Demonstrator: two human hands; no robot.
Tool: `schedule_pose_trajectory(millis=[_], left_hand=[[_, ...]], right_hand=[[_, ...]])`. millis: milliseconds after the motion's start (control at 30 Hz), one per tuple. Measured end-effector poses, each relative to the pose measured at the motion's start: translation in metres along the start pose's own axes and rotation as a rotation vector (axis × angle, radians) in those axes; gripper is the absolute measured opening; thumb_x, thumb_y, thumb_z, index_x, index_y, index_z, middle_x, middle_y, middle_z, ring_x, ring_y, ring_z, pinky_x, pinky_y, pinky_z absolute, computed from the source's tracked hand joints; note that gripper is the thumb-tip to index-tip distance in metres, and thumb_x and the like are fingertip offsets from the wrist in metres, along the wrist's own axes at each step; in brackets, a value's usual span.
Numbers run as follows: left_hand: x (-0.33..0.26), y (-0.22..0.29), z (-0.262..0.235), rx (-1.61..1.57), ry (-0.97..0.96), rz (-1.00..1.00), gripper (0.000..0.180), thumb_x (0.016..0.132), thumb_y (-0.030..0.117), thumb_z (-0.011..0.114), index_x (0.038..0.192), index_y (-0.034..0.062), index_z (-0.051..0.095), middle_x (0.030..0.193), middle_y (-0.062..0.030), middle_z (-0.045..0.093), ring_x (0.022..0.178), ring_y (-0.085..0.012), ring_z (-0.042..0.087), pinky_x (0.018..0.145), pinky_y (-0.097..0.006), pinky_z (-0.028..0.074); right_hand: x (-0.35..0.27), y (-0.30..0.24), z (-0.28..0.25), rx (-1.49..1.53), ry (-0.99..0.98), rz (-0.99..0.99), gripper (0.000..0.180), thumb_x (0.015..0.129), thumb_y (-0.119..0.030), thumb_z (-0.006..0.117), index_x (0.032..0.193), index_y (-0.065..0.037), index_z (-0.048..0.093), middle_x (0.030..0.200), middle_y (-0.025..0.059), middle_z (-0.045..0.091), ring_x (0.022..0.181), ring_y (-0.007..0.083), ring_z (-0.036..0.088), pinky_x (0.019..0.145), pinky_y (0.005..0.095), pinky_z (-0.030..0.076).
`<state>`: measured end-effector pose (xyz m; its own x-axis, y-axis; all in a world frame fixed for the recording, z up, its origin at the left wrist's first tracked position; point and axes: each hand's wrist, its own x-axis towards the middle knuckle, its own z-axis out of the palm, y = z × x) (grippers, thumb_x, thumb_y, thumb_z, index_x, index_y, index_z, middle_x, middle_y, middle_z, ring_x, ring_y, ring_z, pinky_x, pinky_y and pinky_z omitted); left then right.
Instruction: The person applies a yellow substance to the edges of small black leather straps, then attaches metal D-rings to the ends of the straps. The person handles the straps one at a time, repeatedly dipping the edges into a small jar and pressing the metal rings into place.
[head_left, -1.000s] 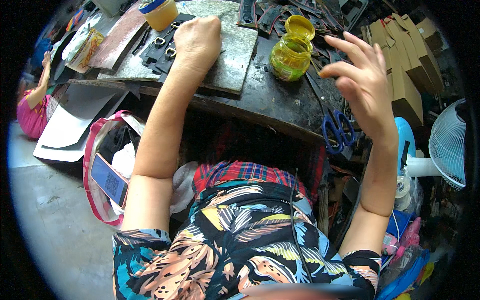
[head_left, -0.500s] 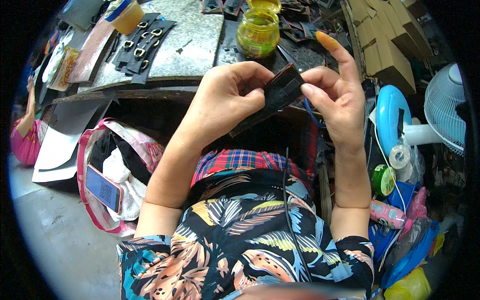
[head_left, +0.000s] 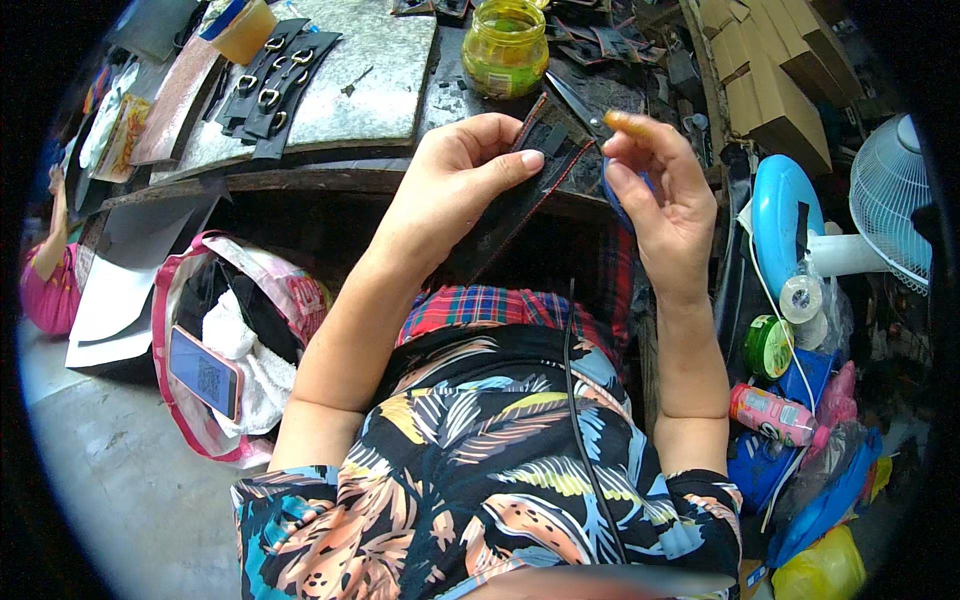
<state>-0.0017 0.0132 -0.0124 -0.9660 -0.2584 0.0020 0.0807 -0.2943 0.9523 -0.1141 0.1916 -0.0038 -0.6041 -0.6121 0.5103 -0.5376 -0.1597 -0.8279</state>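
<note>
My left hand [head_left: 455, 185] pinches a flat black leather piece [head_left: 522, 205] with reddish edges, its thumb on the upper face. The piece tilts up over the table's front edge, and a small dark rectangular patch shows near its top. To its right, my right hand [head_left: 660, 190] has bent fingers held apart, with nothing visible between them. Orange-yellow stuff coats its index fingertip. Scissors [head_left: 572, 100] with blue handles lie beyond the piece, partly hidden near the right fingers. An uncapped glass jar [head_left: 505, 55] with yellowish residue stands behind my hands.
Black straps with metal buckles [head_left: 275, 85] lie on a pale board [head_left: 375, 80] at left, beside a tub [head_left: 243, 30]. More dark pieces [head_left: 605, 40] are piled at the back. A fan [head_left: 890, 205] and cartons [head_left: 765, 95] stand right; a bag with a phone [head_left: 205, 372] sits lower left.
My right fingers have left the leather piece and moved slightly down, the index finger now curled. My left hand has turned the piece so more of its face shows. The scissors are more visible.
</note>
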Motion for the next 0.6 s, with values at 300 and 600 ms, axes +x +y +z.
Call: schedule_pose_trajectory(millis=[300, 600], left_hand=[[-0.0013, 0.0002, 0.0006, -0.038, -0.083, -0.024, 0.022, 0.091, 0.012, 0.070, 0.108, -0.0019, 0.067, 0.095, -0.0037, 0.070, 0.085, -0.0081, 0.064, 0.080, -0.022, 0.052], [-0.0021, 0.0023, 0.0021, -0.056, -0.052, -0.007, 0.018, 0.091, 0.013, 0.069, 0.103, -0.0006, 0.067, 0.089, -0.0013, 0.068, 0.079, -0.0056, 0.062, 0.073, -0.021, 0.051]], right_hand=[[-0.0053, 0.0015, -0.0032, -0.180, -0.162, -0.049, 0.028, 0.090, -0.006, 0.064, 0.117, -0.003, 0.071, 0.102, 0.0096, 0.061, 0.094, 0.0181, 0.061, 0.083, 0.0276, 0.048], [-0.0047, 0.0033, -0.0092, -0.023, -0.229, 0.051, 0.030, 0.090, -0.009, 0.061, 0.118, -0.004, 0.071, 0.110, 0.0072, 0.057, 0.094, 0.0148, 0.056, 0.085, 0.0268, 0.045]])
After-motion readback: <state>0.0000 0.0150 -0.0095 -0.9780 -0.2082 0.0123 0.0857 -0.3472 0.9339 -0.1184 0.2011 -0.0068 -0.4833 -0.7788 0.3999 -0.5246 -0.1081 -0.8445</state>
